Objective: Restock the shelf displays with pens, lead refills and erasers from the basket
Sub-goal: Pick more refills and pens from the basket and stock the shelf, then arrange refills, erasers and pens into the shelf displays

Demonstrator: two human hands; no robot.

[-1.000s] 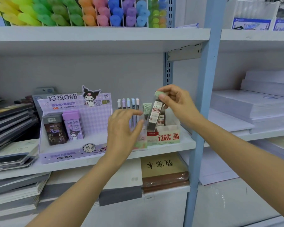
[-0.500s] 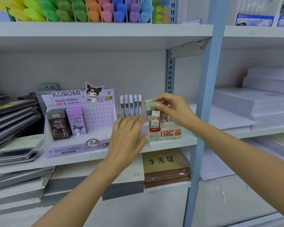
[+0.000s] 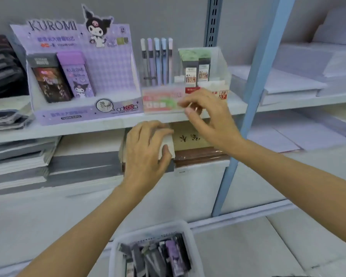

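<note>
At six o'clock, lowest in the view, sits the white plastic basket (image 3: 116, 248). Its rim is rounded at the corners, and it is packed with flat lead refill cases (image 3: 174, 254) in black, grey and lilac.

Both bare hands extend toward the shelving above it. The left hand (image 3: 146, 150), near the centre, has its fingers bent in front of the lower shelf, with the thumb lying on a pale, square-edged surface. Blur keeps me from telling whether it grips anything. The right hand (image 3: 208, 116), at two o'clock from the left, is curled. Its thumb and forefinger are drawn close together at the front corner of the pen display (image 3: 160, 100), a low card box printed in pink and green. I cannot tell whether they pinch its lip.

Five slim pastel pens (image 3: 157, 60) stand upright in that box, caps up. Just beside it at three o'clock, a clear-walled tray (image 3: 222, 60) holds narrow 0.7 refill tubes (image 3: 190, 74) with green tops, behind a red-and-white card front.

At ten o'clock the lilac cardboard Kuromi display (image 3: 108, 72), with a chequered back panel, carries two rectangular cases leaning back, a black case (image 3: 48, 78) and a purple case (image 3: 74, 76), touching side by side. All three displays rest on the white shelf board (image 3: 68, 130).

Beneath the board lies a glossy brown-wrapped book (image 3: 200, 154), with grey-edged notebook stacks (image 3: 18, 162) at nine o'clock. A pale blue metal upright (image 3: 258, 80) slants down the right side. White paper reams (image 3: 288, 80) lie flat beyond it at three o'clock.
</note>
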